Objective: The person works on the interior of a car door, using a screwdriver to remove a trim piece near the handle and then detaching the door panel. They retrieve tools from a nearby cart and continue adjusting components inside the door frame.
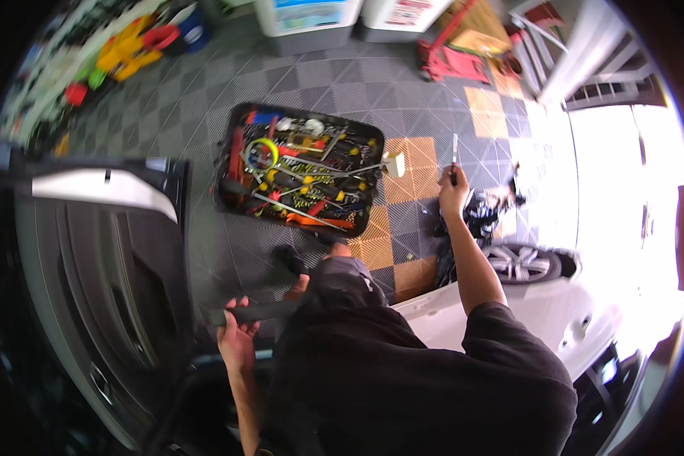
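- Head view: the left hand (238, 336), at the lower left of the frame, has its fingers curled around a dark bar (262, 312), which lies crosswise just left of the person's knees.
- The right hand (454, 196), right of the frame's middle, is closed around the dark handle of a thin tool (455, 150); its pale blade points toward the top edge.
- Above centre, well apart from the bar, a black tray (224, 186) on the tiled floor (273, 80) holds a jumble of tools, with a yellow ring (264, 154) among them.
- A white block (394, 164) is at the tray's right edge.
- A car door (91, 258) fills the left side; a wheel (523, 264) shows at the right.
- A red jack (460, 67) stands at the upper right; two bins (309, 38) stand at the top.
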The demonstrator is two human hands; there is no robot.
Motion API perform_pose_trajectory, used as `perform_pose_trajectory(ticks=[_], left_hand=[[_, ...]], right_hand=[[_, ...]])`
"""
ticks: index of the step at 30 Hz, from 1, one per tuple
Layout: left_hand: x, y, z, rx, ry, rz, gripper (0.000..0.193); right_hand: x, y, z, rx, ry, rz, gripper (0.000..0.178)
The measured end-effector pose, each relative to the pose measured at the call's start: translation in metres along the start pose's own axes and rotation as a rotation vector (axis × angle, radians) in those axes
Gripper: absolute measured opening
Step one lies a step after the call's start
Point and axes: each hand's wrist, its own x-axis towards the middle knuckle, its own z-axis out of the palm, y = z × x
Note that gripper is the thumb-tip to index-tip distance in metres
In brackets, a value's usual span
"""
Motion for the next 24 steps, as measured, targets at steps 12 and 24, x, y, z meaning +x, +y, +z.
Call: perform_pose_trajectory(ticks=[12, 24], left_hand=[[0.111, 0.042, -0.01, 0.028, -0.327, -0.109, 0.03], [0.092, 0.021, 0.188, 0.32, -0.693, -0.197, 0.018]], right_hand=[[-0.325, 0.098, -0.134, -0.357, 0.523, 0.68, 0.024], [-0.35, 0.117, -0.156, -0.345, 0.325, 0.87, 0.036]])
